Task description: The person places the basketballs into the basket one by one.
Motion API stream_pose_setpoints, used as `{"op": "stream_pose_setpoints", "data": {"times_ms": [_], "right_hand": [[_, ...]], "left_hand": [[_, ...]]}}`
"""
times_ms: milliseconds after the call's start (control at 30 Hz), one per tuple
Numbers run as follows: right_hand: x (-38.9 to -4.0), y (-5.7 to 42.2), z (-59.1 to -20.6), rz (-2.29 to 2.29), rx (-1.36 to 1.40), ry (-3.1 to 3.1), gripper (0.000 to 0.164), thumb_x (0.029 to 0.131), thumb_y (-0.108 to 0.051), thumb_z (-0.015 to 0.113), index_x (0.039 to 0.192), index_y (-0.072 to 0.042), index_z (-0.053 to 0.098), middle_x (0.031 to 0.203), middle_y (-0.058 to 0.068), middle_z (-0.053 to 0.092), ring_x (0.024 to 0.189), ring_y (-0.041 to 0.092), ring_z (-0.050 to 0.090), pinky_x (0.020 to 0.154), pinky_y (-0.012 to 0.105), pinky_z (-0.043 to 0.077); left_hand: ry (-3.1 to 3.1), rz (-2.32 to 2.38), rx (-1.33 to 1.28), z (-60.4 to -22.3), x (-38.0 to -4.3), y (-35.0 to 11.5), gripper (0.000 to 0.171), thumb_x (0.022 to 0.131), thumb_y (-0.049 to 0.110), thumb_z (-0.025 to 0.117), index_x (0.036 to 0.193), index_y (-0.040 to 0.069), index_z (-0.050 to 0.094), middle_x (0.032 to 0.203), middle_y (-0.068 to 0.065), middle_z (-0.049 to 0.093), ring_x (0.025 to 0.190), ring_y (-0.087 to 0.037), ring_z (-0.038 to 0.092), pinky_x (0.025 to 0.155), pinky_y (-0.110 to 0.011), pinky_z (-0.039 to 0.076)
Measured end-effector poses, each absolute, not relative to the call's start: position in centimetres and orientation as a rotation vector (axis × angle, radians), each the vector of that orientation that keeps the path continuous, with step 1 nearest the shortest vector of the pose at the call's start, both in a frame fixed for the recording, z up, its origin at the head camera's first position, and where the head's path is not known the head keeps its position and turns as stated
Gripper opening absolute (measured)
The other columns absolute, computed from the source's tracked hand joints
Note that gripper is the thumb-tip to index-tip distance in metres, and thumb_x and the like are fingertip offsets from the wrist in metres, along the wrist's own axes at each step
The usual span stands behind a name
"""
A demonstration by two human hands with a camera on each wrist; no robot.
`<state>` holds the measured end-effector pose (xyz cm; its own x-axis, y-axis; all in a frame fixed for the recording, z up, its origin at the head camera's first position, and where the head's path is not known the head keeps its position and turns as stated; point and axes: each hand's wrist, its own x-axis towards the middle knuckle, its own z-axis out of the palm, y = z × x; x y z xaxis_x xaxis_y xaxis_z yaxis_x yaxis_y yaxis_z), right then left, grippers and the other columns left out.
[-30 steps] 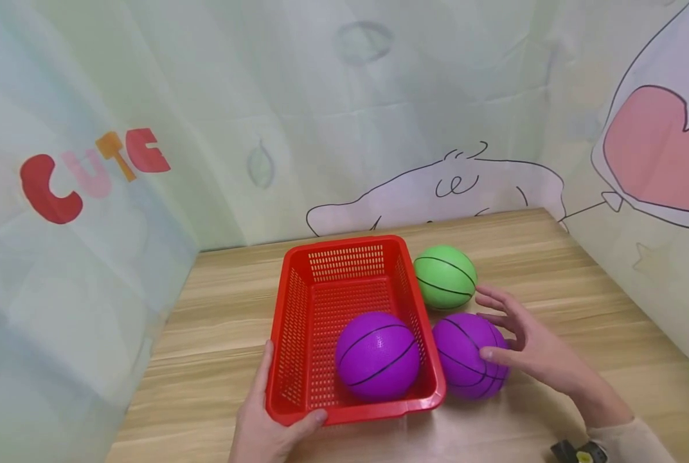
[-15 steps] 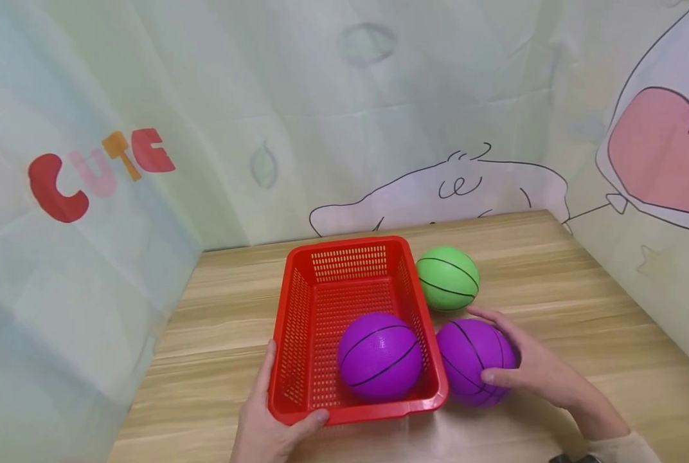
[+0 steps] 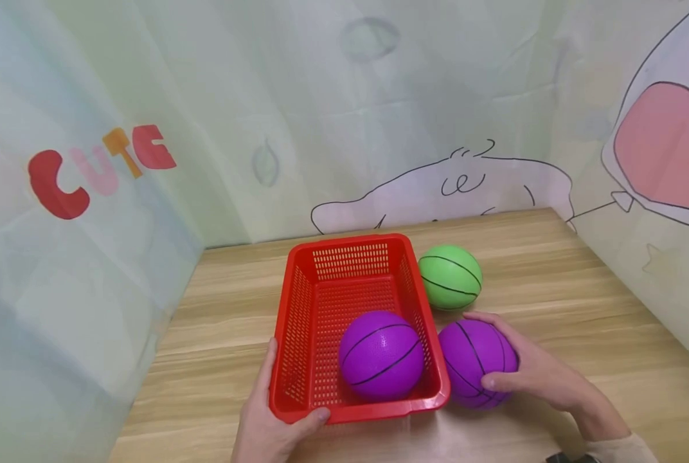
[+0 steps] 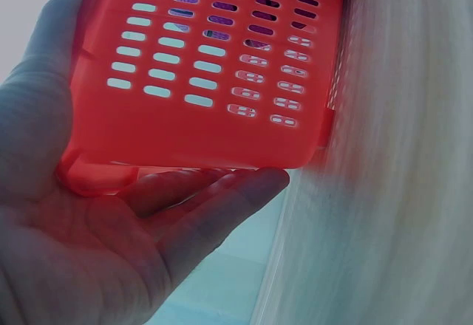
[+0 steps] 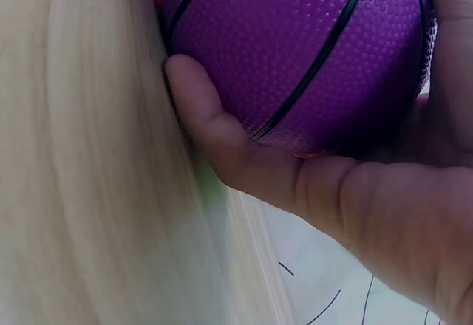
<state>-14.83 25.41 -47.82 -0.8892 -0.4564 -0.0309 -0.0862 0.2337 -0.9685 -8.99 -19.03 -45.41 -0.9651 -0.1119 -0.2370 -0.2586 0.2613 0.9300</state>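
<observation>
A red plastic basket (image 3: 356,411) with slotted walls sits on the table. My left hand (image 3: 272,411) grips its near left corner, thumb over the front rim; in the left wrist view the fingers (image 4: 229,207) lie along the outer wall. Inside the basket, toward the front right, rests a purple ball (image 3: 381,357) with black seam lines. Right of the basket, a second purple ball (image 3: 474,360) is held by my right hand (image 3: 529,370), its thumb on the near side and fingers curled round the far side. In the right wrist view a finger (image 5: 196,96) wraps low beneath this ball.
A green ball (image 3: 450,278) with black seams stands beside the basket's far right side, behind the held ball. The wood-grain table (image 3: 217,302) meets a printed cloth backdrop (image 3: 234,128) at the back and both sides.
My right hand has closed in round the outer purple ball, which shifted slightly right and nearer. My left hand keeps its grip on the basket.
</observation>
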Motion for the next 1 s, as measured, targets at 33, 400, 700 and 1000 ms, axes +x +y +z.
{"op": "stream_pose_setpoints", "data": {"times_ms": [33, 400, 700, 1000], "right_hand": [[-14.79, 25.4, -47.8, -1.703, -0.501, 2.2, 0.093, 0.094, -0.009, 0.082, 0.171, -0.026, 0.034, 0.155, 0.032, 0.051, 0.128, 0.046, 0.064, 0.093, 0.045, 0.068], [-14.58, 25.37, -47.92, -1.718, -0.503, 2.193, 0.092, 0.094, -0.008, 0.082, 0.171, -0.026, 0.034, 0.154, 0.032, 0.051, 0.127, 0.043, 0.067, 0.092, 0.046, 0.069], [-14.4, 25.21, -47.96, -1.751, -0.535, 2.192, 0.093, 0.093, -0.006, 0.082, 0.171, -0.023, 0.034, 0.151, 0.033, 0.052, 0.123, 0.041, 0.069, 0.09, 0.045, 0.069], [-14.23, 25.14, -47.88, -1.737, -0.567, 2.229, 0.093, 0.092, -0.007, 0.083, 0.17, -0.022, 0.035, 0.15, 0.034, 0.053, 0.122, 0.035, 0.071, 0.089, 0.044, 0.069]], "left_hand": [[2.394, 1.805, -0.351, -45.39, -9.0, -19.02, 0.131, 0.085, 0.042, 0.1, 0.178, 0.045, 0.008, 0.176, -0.002, 0.037, 0.154, -0.037, 0.047, 0.104, -0.042, 0.066], [2.414, 1.792, -0.352, -45.36, -8.92, -19.11, 0.134, 0.084, 0.04, 0.1, 0.179, 0.043, 0.006, 0.179, -0.005, 0.034, 0.154, -0.039, 0.046, 0.106, -0.043, 0.065], [2.42, 1.768, -0.362, -45.24, -9.02, -19.0, 0.135, 0.083, 0.042, 0.101, 0.179, 0.043, 0.006, 0.178, -0.005, 0.034, 0.153, -0.039, 0.047, 0.105, -0.043, 0.066], [2.375, 1.784, -0.38, -45.28, -9.04, -19.09, 0.133, 0.084, 0.041, 0.1, 0.179, 0.044, 0.006, 0.177, -0.005, 0.035, 0.153, -0.039, 0.047, 0.103, -0.042, 0.066]]}}
